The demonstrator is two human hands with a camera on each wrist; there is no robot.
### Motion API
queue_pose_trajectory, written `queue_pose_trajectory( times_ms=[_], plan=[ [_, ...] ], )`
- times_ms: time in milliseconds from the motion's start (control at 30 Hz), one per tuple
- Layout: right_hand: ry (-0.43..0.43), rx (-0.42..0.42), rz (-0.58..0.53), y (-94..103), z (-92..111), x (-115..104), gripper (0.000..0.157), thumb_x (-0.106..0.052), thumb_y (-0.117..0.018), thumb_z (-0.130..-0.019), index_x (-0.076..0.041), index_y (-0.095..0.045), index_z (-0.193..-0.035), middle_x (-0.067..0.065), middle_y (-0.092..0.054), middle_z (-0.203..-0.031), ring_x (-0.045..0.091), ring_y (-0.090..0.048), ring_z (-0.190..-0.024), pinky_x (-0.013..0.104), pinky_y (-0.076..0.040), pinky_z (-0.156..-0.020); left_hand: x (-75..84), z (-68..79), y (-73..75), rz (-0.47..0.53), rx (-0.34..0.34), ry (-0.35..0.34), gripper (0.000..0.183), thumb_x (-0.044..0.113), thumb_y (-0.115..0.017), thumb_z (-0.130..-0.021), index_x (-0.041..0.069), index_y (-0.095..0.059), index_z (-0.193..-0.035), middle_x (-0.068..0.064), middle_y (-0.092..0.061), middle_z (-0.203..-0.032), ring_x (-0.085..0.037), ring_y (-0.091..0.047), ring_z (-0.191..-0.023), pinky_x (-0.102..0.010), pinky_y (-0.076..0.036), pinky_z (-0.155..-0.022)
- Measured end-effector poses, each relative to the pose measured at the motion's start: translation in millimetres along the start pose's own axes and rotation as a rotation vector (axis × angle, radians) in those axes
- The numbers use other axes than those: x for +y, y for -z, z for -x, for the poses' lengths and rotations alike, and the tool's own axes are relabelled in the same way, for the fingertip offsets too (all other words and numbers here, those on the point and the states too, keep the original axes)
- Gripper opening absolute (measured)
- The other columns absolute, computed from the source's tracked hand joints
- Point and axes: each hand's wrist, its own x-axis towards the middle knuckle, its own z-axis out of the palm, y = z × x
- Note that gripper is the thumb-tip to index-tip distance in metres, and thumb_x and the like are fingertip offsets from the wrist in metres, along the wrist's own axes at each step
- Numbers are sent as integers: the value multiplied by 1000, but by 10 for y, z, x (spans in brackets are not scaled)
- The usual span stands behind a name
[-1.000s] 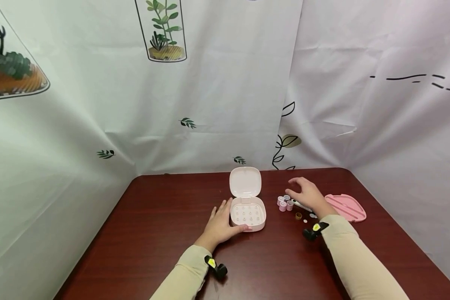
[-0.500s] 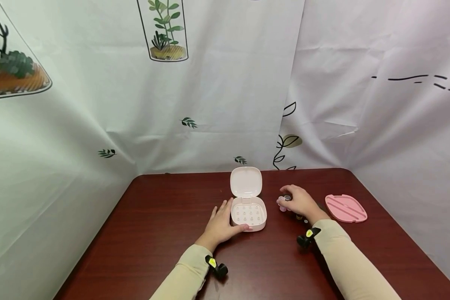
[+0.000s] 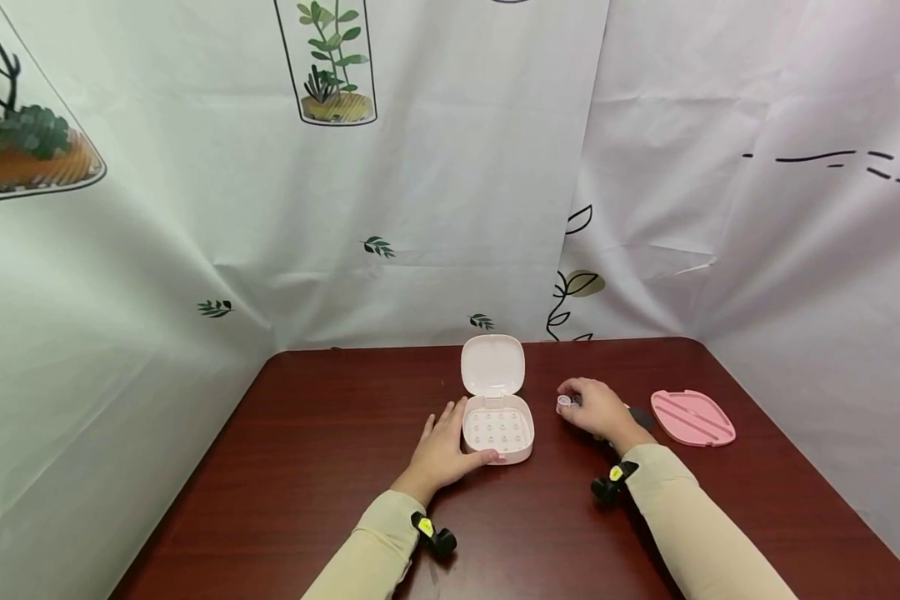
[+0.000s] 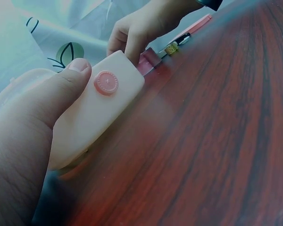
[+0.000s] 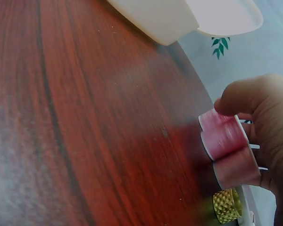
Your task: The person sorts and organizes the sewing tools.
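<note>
A pale pink sewing box [image 3: 519, 450] with its lid [image 3: 492, 364] raised stands at the table's middle; rows of small pegs line its floor. My left hand [image 3: 438, 448] rests against it, straight fingers along the left side and thumb on the front wall, beside a round pink catch [image 4: 106, 83]. To the right, my right hand [image 3: 602, 410] pinches a pink thread spool [image 5: 211, 120] in a small cluster, its thumb on the spool and its other fingers mostly hidden behind. More pink spools [image 5: 225, 141] stand against it. A gold thimble [image 5: 226, 206] lies close by.
A pink ridged tray [image 3: 693, 417] lies at the right side of the dark red wooden table [image 3: 330, 433]. Slender items beyond the thimble are partly hidden by my right hand. A patterned white cloth [image 3: 450, 183] hangs behind the table.
My right hand has come down and slightly left from above the small items onto the spools, and its fingers have closed there. The left hand and the box stay in place.
</note>
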Motion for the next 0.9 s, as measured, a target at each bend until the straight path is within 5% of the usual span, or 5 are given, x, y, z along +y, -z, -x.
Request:
queue_pose_trajectory(
  times_ms=[700, 900],
  plan=[
    [36, 69, 88, 115, -151, -312, 21, -28, -75, -85, -18, -75, -104, 5, -71, -103, 29, -60, -99, 52, -48, -90, 15, 13, 6, 11, 20, -6, 116, 75, -69, -76, 5, -29, -159, -10, -34, -162, -31, -24, -152, -56, -16, -122],
    [107, 93, 97, 97, -180, -445, 21, -28, -75, -85, -16, -75, -102, 2, -71, -100, 27, -59, -96, 51, -45, -90, -8, 12, 3, -2, 34, -29, 116, 74, -68, -77, 2, -27, -159, -14, -31, -163, -34, -21, -153, -59, -16, -121]
  ],
)
